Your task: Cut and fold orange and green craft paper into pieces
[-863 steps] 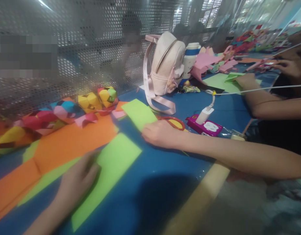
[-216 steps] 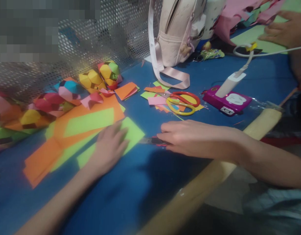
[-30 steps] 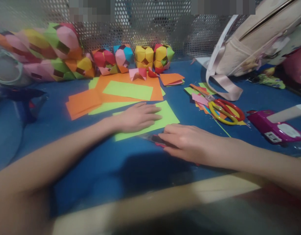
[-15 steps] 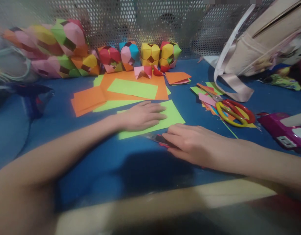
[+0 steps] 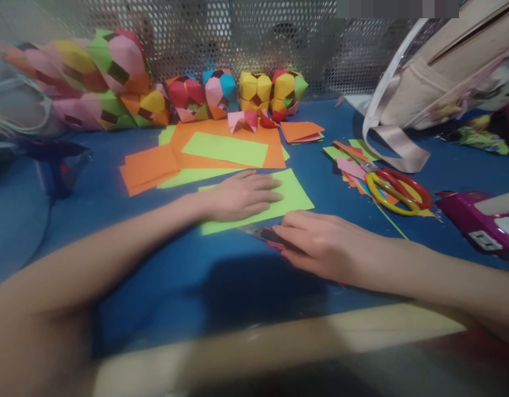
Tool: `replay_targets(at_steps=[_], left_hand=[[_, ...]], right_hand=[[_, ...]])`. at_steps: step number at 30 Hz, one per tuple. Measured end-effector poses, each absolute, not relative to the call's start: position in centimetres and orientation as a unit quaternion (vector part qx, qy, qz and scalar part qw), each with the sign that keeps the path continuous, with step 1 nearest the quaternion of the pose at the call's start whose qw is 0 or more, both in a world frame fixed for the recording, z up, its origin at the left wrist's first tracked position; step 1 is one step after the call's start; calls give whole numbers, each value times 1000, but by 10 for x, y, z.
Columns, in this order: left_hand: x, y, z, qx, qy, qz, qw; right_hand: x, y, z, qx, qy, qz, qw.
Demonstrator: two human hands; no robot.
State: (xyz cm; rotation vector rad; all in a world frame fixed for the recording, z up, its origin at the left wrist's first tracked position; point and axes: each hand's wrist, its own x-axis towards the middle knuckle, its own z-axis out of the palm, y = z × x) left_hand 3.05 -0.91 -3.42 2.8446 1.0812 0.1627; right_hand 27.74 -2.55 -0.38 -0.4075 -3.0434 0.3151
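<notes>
My left hand [image 5: 242, 194] lies flat with fingers stretched out on a light green sheet of paper [image 5: 293, 193], pressing it to the blue table. Just in front of the sheet's near edge, my right hand [image 5: 320, 242] is closed around a utility knife [image 5: 267, 237] with a dark and red handle. Its blade points left, close along the near edge of the paper; whether it touches the edge I cannot tell. Part of the handle is hidden in my fingers.
Behind lie orange sheets [image 5: 149, 167] and a green strip [image 5: 225, 149]. Folded paper balls [image 5: 255, 91] line the perforated metal back. To the right are scissors [image 5: 397, 190] on paper scraps, a purple device [image 5: 475, 218] and a beige bag [image 5: 428, 82]. A glue gun [image 5: 53, 165] stands left.
My right hand has moved very slightly left with the knife, along the paper's near edge. My left hand and the sheet stay in place.
</notes>
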Motion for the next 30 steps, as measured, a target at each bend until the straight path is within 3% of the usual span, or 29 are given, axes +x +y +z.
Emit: replay_targets(at_steps=[30], left_hand=[[30, -9, -36, 933, 352, 57, 41]], right_hand=[[272, -30, -12, -117, -984, 115, 71]])
